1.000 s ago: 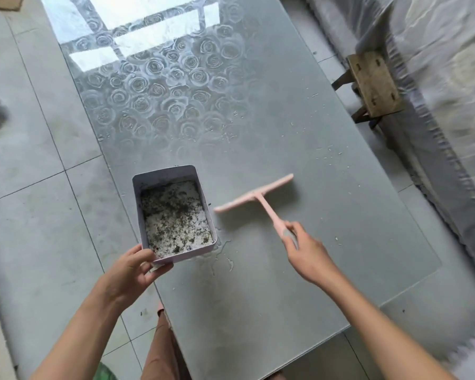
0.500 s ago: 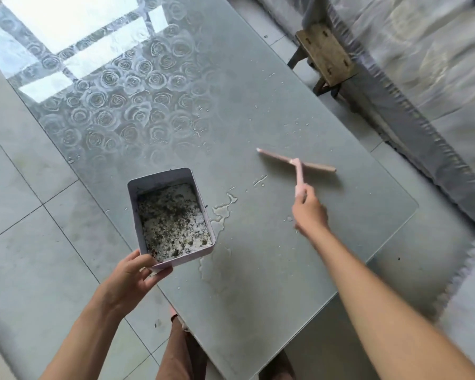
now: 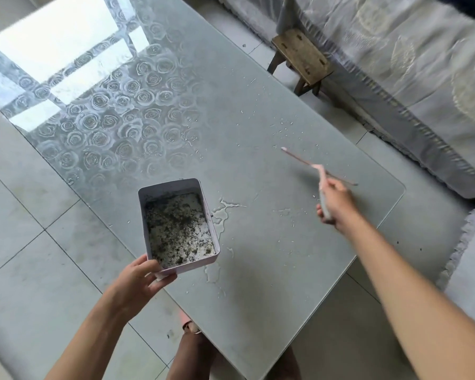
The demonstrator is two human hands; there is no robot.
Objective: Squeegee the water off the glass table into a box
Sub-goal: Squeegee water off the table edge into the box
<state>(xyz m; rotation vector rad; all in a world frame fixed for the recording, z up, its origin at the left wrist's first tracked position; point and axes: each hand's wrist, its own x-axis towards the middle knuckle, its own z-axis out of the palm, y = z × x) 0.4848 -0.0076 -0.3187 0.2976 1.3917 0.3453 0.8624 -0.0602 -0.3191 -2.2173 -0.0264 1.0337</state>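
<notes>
A glass table (image 3: 258,119) with a rose pattern fills the middle of the head view. My left hand (image 3: 139,281) grips the near end of a white rectangular box (image 3: 176,187), held at the table's left edge; dark wet debris covers its floor. My right hand (image 3: 336,204) grips the handle of a pink squeegee (image 3: 302,159). Its blade is seen edge-on at the table's right side, far from the box. A thin puddle of water (image 3: 222,212) lies just right of the box, and small droplets are scattered near the blade.
A small wooden stool (image 3: 299,54) stands on the tiled floor beyond the table's right edge. A fabric-covered sofa (image 3: 409,78) runs along the right. Grey floor tiles (image 3: 39,242) lie to the left. My knees show under the table's near edge.
My right hand has carried the squeegee from beside the box out to the table's right side. The box stays in my left hand at the left edge.
</notes>
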